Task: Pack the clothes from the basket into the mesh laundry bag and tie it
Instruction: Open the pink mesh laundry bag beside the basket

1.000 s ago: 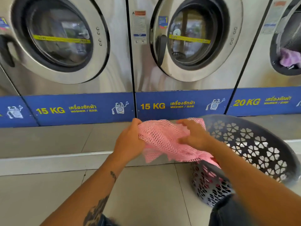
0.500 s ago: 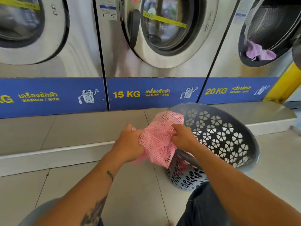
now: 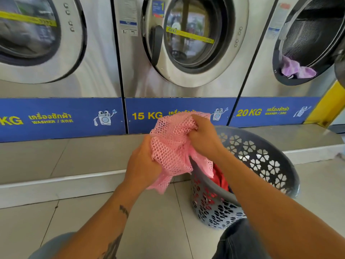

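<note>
light: bright, even daylight, soft | glare: broad sheen on the steel washer fronts (image 3: 100, 58); glass doors (image 3: 188, 34) mirror a lit street | shadows: faint, under the basket (image 3: 261, 165) on the floor tiles (image 3: 158, 221) | blur: left washer door smeared | distortion: wide-angle bowing, panel seams leaning outward at the edges

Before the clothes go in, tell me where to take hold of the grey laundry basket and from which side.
Grip the laundry basket by its smooth top rim, probably on the near side. It stands on the floor tilted, and the near rim sits closest below the right hand. The walls are perforated and curve, so they likely offer a poorer hold. Both hands hold the pink mesh bag.
</note>
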